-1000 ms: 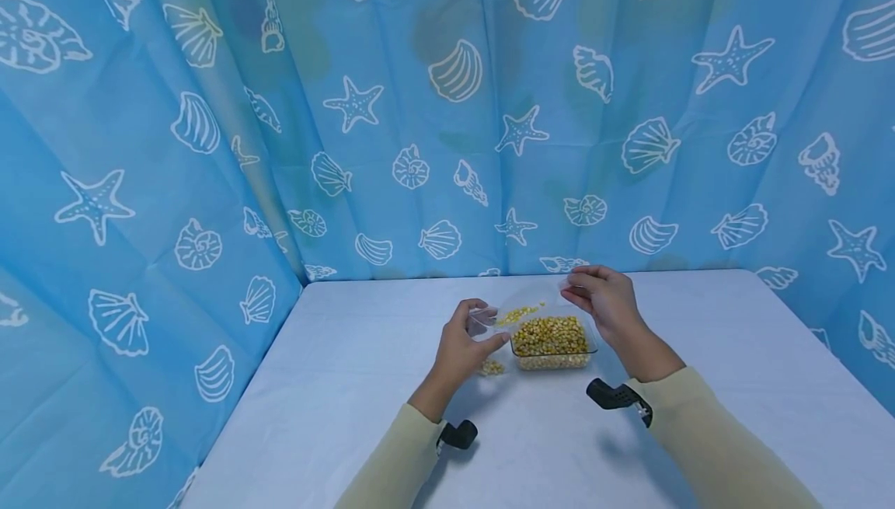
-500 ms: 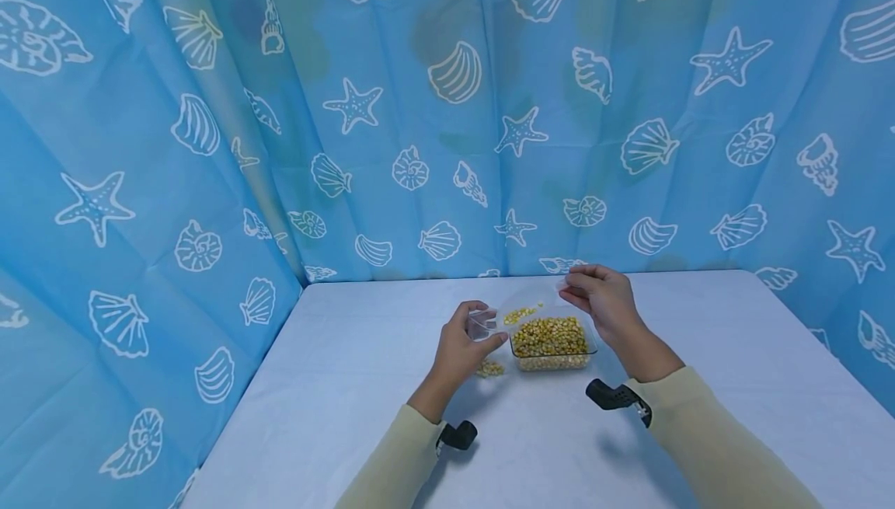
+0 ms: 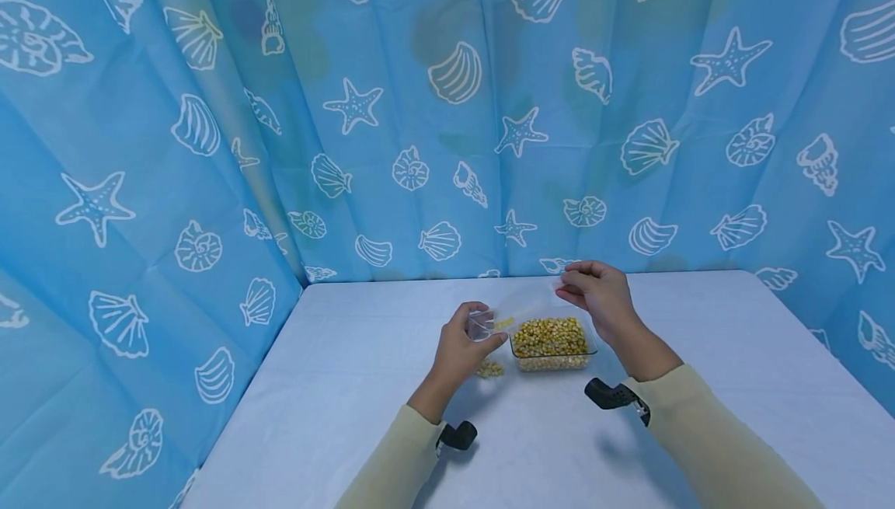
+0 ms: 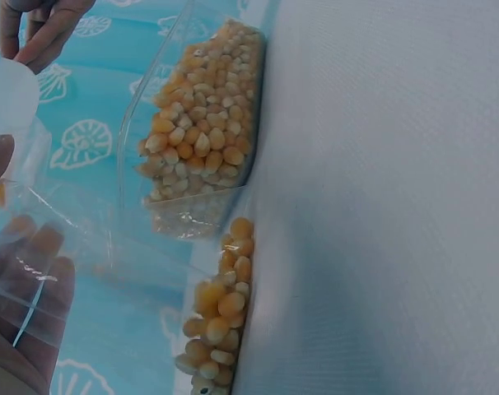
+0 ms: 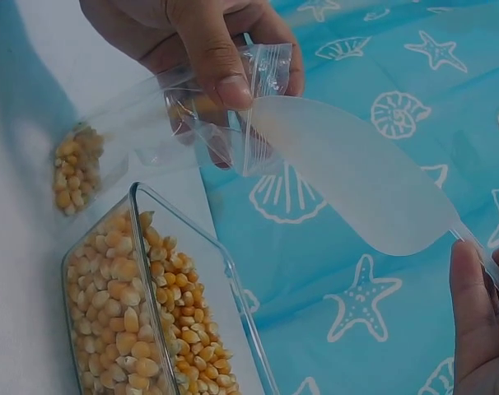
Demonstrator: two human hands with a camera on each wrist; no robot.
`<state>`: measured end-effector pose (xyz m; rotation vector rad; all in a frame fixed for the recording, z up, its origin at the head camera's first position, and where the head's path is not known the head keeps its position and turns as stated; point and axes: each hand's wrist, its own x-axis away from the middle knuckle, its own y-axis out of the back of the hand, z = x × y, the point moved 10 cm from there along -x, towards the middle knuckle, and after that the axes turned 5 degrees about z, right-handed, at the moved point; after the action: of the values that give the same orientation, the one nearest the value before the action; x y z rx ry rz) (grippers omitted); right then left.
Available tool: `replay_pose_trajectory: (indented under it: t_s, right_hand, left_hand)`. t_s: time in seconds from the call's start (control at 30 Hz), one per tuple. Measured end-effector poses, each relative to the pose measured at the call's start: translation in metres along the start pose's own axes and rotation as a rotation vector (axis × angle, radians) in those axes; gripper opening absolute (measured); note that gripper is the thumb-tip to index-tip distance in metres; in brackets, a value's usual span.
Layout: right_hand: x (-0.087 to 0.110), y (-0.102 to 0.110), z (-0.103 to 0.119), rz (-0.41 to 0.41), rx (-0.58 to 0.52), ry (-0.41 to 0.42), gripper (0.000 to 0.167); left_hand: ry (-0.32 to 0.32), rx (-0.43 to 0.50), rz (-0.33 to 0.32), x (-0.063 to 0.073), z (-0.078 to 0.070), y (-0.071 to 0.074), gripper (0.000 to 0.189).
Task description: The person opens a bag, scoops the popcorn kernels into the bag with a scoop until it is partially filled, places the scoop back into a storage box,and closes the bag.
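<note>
In the head view my left hand (image 3: 454, 353) holds a clear zip-seal bag (image 5: 270, 70) by its mouth, thumb on one side and fingers behind. Corn kernels (image 5: 78, 169) lie in the bag's bottom. My right hand (image 3: 604, 299) pinches the thin handle of a translucent white scoop (image 5: 356, 177). The scoop slants down to the left, its tip inside the bag mouth near my left thumb. A few yellow kernels (image 3: 504, 323) show at that end. Between the hands stands a rectangular glass container (image 3: 552, 356), heaped with corn kernels (image 3: 548, 334).
A white-covered table (image 3: 363, 416) carries the container. Behind and to the sides hangs a blue curtain (image 3: 391, 206) with white shells and starfish. Each wrist wears a black camera mount (image 3: 457, 436) over a pale sleeve.
The kernels strung along the scoop have slid left toward the bag mouth, leaving most of the blade bare. My right hand has moved slightly up and left; the left hand stays nearly still.
</note>
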<state>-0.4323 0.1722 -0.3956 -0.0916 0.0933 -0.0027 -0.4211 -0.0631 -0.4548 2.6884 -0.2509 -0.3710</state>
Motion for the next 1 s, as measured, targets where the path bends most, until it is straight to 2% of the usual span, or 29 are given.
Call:
replay_pose_trajectory:
  t_s: [0.33,0.5,0.77,0.87,1.0]
  right_hand:
    - [0.001,0.0,0.0,0.004,-0.008,0.006,0.022]
    - [0.0,0.003,0.002,0.001,-0.008,0.016,0.022]
    - [0.0,0.014,0.006,-0.015,-0.158,0.068,0.019]
    - [0.002,0.01,0.013,0.009,-0.127,0.097,0.019]
    - [0.008,-0.006,0.027,0.043,0.008,0.163,0.023]
  left_hand:
    - [-0.025,-0.008,0.001,0.0,0.0,0.0,0.049]
    - [-0.022,0.018,0.005,0.001,-0.001,0.0,0.048]
    - [-0.024,0.049,0.01,0.0,-0.002,0.0,0.056]
    - [-0.028,0.05,0.01,0.001,-0.002,0.0,0.058]
    - [-0.025,0.033,-0.001,0.001,-0.001,0.001,0.063]
